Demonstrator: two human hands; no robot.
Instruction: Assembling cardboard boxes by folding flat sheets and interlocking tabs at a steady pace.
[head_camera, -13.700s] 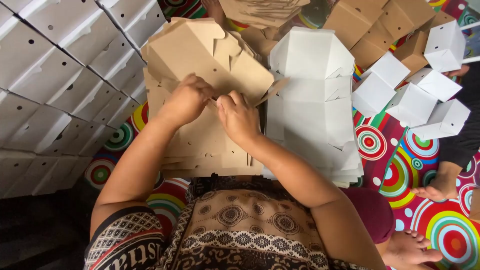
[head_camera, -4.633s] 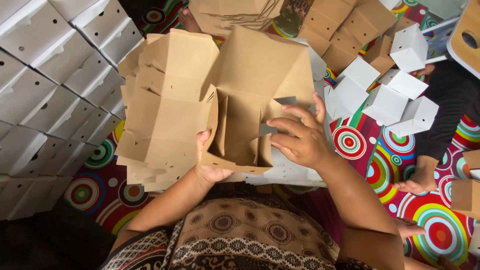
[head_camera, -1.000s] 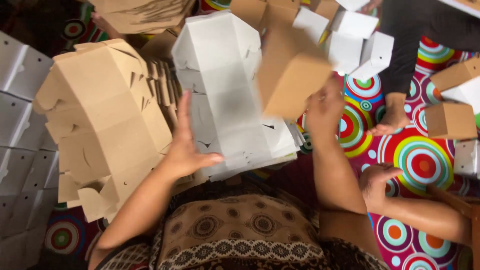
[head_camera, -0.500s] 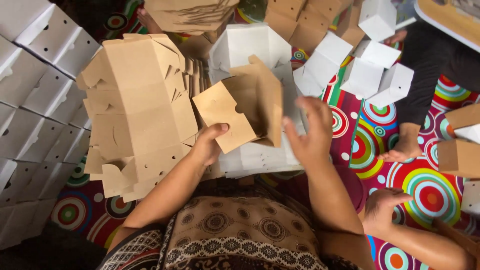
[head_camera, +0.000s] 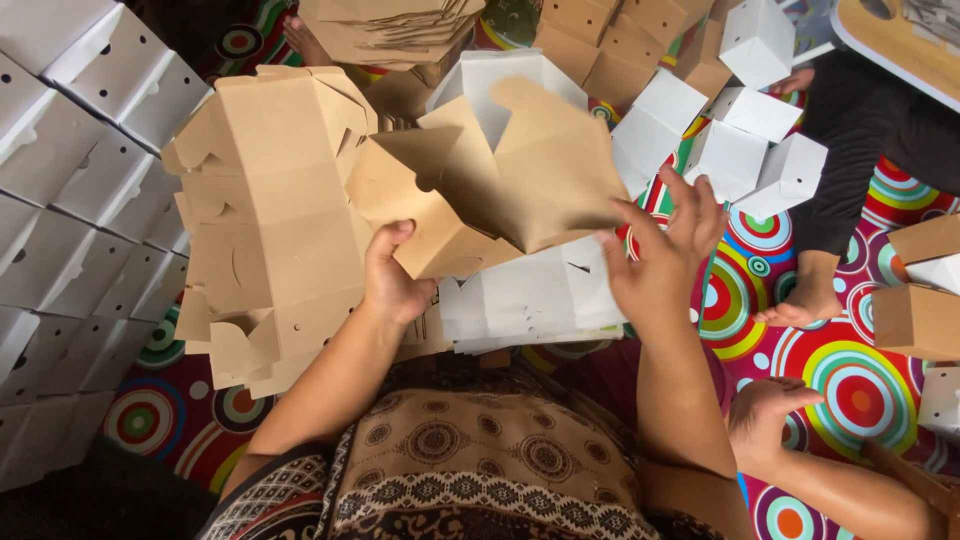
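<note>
Swung upward since half a second ago, brown blank (head_camera: 490, 190) unfolds; left hand (head_camera: 392, 280) pinches its corner, right hand (head_camera: 665, 260) spread wide, touching its edge

Two flat stacks (head_camera: 270, 220), perhaps five white boxes (head_camera: 755, 115).

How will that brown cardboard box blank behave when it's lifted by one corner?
The brown box blank is probably light: the left hand holds it up by one corner. It likely flexes along its creases, since its panels stand at angles. The right hand is open beside it, perhaps steadying it.
</note>
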